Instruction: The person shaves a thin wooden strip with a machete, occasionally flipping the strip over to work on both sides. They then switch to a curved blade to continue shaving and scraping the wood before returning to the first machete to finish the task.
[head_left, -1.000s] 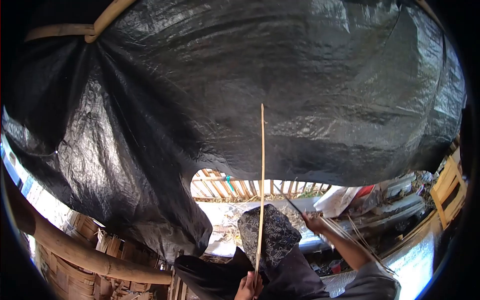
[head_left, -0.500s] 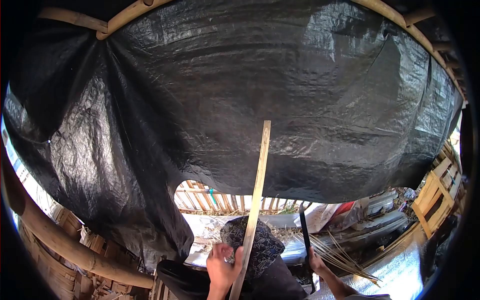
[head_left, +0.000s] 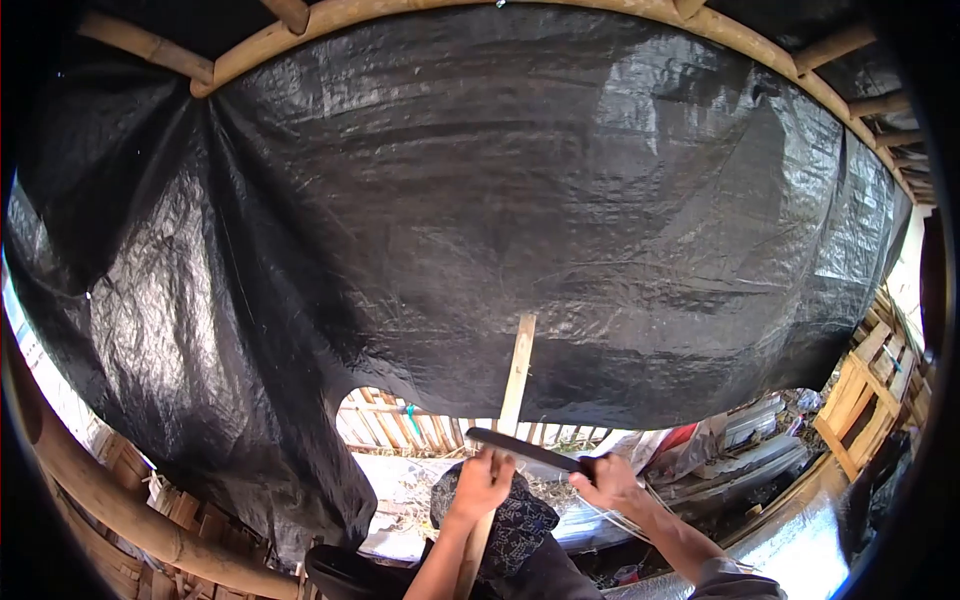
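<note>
A long pale strip of split bamboo (head_left: pixel 517 375) stands up slantwise in front of me, its lower end running down towards my lap. My left hand (head_left: pixel 484 485) is wrapped round the strip at its middle. In my right hand (head_left: pixel 608 482) is the handle of a dark long-bladed knife (head_left: pixel 530 450). The blade lies across the strip just above my left hand, its tip pointing left. Patterned dark cloth (head_left: pixel 520 525) covers my lap beneath the hands.
A black plastic sheet (head_left: pixel 480 230) hangs ahead under a curved bamboo pole (head_left: pixel 400 12). Behind its lower edge is a slatted bamboo fence (head_left: pixel 385 425). A wooden crate (head_left: pixel 855 405) stands at the right, and a thick bamboo pole (head_left: pixel 130 520) slants at lower left.
The knife has risen from beside my right leg to lie across the strip. My left hand has closed round the strip, which now sits lower. The view has shifted slightly.
</note>
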